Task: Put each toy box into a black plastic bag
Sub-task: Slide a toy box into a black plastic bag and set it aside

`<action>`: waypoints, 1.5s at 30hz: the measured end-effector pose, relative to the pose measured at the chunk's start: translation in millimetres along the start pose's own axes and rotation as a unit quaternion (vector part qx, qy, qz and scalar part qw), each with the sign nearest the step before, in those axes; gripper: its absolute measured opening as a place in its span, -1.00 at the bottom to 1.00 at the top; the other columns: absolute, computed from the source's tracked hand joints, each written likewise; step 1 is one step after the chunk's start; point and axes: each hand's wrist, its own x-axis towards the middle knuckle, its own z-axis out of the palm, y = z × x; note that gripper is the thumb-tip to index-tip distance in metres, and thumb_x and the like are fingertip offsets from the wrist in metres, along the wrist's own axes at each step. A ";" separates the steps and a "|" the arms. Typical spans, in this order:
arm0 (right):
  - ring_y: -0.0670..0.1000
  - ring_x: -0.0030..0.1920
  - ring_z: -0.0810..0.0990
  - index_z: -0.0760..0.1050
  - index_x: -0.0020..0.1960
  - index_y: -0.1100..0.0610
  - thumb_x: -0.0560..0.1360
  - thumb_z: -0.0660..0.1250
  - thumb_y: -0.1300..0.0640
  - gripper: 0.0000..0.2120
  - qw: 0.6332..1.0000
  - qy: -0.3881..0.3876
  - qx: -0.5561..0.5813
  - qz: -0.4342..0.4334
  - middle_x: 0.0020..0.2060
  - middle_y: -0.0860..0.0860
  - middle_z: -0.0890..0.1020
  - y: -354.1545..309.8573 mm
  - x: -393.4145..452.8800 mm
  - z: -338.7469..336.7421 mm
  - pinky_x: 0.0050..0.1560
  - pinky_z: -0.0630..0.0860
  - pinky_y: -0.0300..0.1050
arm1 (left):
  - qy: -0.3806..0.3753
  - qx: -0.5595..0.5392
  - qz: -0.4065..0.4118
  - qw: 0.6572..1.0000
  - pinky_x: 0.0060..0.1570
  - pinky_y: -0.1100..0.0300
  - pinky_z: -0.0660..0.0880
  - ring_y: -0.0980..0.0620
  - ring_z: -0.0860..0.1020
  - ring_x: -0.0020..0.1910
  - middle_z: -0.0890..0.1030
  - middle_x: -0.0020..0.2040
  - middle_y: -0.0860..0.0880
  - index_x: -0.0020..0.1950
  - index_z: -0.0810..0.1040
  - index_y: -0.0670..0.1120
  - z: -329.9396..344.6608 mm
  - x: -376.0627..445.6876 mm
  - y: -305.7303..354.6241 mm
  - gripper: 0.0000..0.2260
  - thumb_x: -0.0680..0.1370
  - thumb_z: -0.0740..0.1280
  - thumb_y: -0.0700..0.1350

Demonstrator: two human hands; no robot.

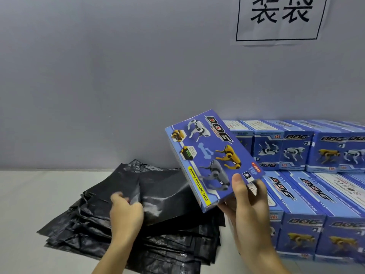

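Right hand (244, 196) clamped on lower corner of toy box (211, 159): thumb on printed face, fingers behind. Box held tilted, off the table, just right of and above the bag stack (138, 224).

Left hand (126, 210) on top of the stack, fingers curled, pinching the top black bag (158, 194) and lifting a fold. Blurred at fingertips, so can't tell whether one layer or two.

Probable step: opening bag mouth, then sliding box in.

Handling, judged only:
- Box: carton, stiff, likely light given one-handed corner hold. Glossy face, may slip. Better gripped across the short edges.
- Bag: thin film, limp, slick, clingy. Layers likely to stick together. Best taken at the open edge, rubbed apart between thumb and finger.
- Risk: box corner snagging or tearing the film.

Right of the stack: more toy boxes (308, 210), same print, packed in rows, far row (296, 149) against the grey wall (98, 76). Above those, paper sign (280, 18) on wall. White table (29, 194) under all of it.
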 end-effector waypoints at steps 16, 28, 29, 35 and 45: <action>0.02 -0.02 0.69 0.44 0.21 -0.11 0.32 0.42 -0.23 -0.49 0.994 -0.010 -0.105 -0.022 -0.08 -0.11 0.68 6.5 -6.8 4.3 0.15 0.58 0.27 | -0.048 0.470 0.200 0.858 0.25 -0.06 0.20 0.10 0.38 0.36 0.48 0.30 0.15 0.41 0.41 0.21 -24.1 26.5 -19.6 -0.61 0.62 0.14 -0.08; 0.01 -0.02 0.70 0.43 0.22 -0.14 0.33 0.46 -0.26 -0.48 0.995 0.003 -0.094 -0.023 -0.03 -0.14 0.69 8.8 -10.7 6.6 0.15 0.58 0.25 | -0.140 0.603 0.158 0.769 0.41 -0.21 0.10 -0.08 0.24 0.48 0.32 0.50 0.04 0.53 0.24 0.16 1.2 -4.6 -9.3 -0.56 0.68 -0.12 0.15; 0.01 -0.02 0.70 0.43 0.23 -0.14 0.29 0.44 -0.25 -0.45 0.995 0.003 -0.094 -0.021 -0.04 -0.14 0.69 9.0 -10.9 6.6 0.14 0.59 0.25 | -0.111 0.616 0.178 0.759 0.35 -0.16 0.16 -0.08 0.33 0.42 0.42 0.42 0.01 0.44 0.37 0.10 7.5 -15.6 -3.9 -0.56 0.67 -0.11 0.12; 0.02 -0.01 0.70 0.43 0.22 -0.14 0.33 0.51 -0.30 -0.45 0.996 -0.001 -0.093 -0.015 -0.05 -0.14 0.68 8.3 -12.5 8.4 0.13 0.60 0.23 | -0.055 0.376 0.207 0.902 -0.18 0.07 0.38 -0.16 0.56 -0.12 0.52 -0.19 -0.05 -0.21 0.47 -0.05 15.6 -34.4 17.6 -0.65 0.62 0.04 0.08; -0.01 -0.09 0.69 0.47 -0.06 -0.38 0.18 0.36 -0.42 -0.64 0.993 -0.035 -0.110 0.022 -0.13 -0.12 0.70 8.7 -20.1 13.4 0.08 0.61 0.24 | -0.296 0.417 0.217 0.832 0.51 -0.02 0.07 0.12 0.01 0.60 0.05 0.61 0.20 0.45 0.26 0.42 -23.2 18.4 -15.3 -0.66 0.68 0.04 0.20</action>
